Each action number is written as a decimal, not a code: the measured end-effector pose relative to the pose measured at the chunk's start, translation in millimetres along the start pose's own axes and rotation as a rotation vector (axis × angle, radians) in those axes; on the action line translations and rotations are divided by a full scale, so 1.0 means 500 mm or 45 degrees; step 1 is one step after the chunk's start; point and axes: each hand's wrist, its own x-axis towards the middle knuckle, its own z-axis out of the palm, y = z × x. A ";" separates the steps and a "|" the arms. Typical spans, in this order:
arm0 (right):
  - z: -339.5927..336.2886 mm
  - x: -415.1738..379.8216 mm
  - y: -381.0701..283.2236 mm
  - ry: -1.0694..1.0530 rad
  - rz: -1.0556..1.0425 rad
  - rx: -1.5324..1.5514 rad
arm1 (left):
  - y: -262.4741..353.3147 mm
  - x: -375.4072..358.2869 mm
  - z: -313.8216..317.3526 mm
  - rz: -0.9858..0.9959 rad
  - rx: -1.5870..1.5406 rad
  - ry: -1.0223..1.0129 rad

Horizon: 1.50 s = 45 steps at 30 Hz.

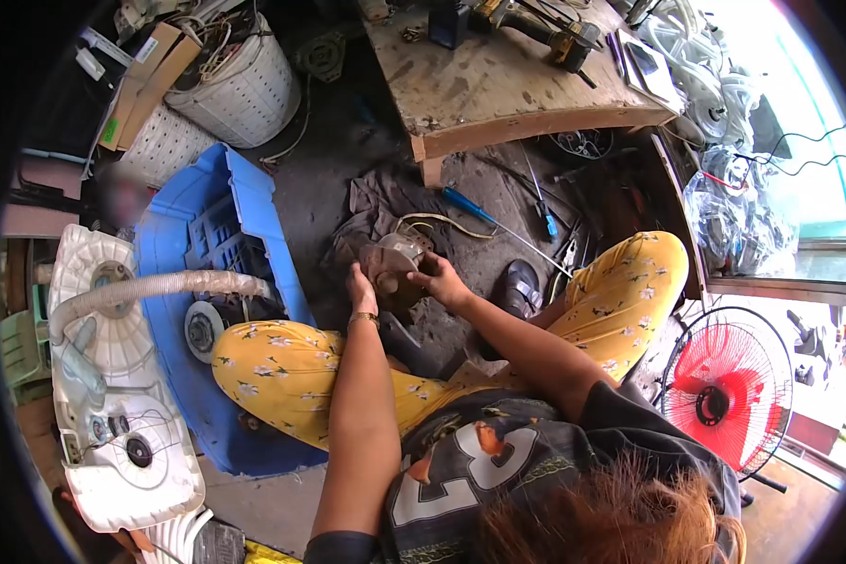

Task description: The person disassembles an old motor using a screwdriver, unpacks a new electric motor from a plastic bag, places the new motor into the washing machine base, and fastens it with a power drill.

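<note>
Between my two hands is a greyish-brown round metal part (pixel 392 268) that looks like a small electric motor, with a pale cable (pixel 451 224) running beside it. My left hand (pixel 363 291) is closed against its near left side. On the right, my right hand (pixel 440 284) grips its edge with thumb and fingers. A dark rag (pixel 371 202) lies on the floor just beyond the part. Close by on the right is a long screwdriver with a blue handle (pixel 467 204). The part's underside is hidden.
At left stands a blue plastic machine casing (pixel 261 202), with a ribbed hose (pixel 164 285) over it and a white plastic panel (pixel 80 385) beside it. A wooden table (pixel 479 103) bears a power drill (pixel 564 42). A red fan (pixel 724 395) stands at right.
</note>
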 end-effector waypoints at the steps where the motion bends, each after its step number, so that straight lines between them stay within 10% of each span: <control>1: -0.004 -0.003 -0.017 -0.062 -0.016 0.077 | -0.005 0.012 -0.005 0.047 0.023 0.055; 10: -0.307 0.041 -0.020 0.823 -0.065 0.419 | -0.012 -0.024 -0.015 0.557 0.790 0.107; 15: -0.313 0.045 0.070 1.438 0.090 -1.091 | -0.012 -0.063 -0.012 0.700 1.104 0.237; 18: -0.202 -0.002 -0.002 1.334 -0.160 -1.497 | -0.022 -0.050 -0.022 0.475 1.113 0.110; 24: -0.113 0.088 0.041 0.311 -0.405 -1.332 | 0.011 -0.070 -0.015 0.444 0.999 0.044; 45: -0.042 0.084 0.068 0.318 0.346 -0.231 | 0.034 -0.071 0.009 0.595 0.412 -0.120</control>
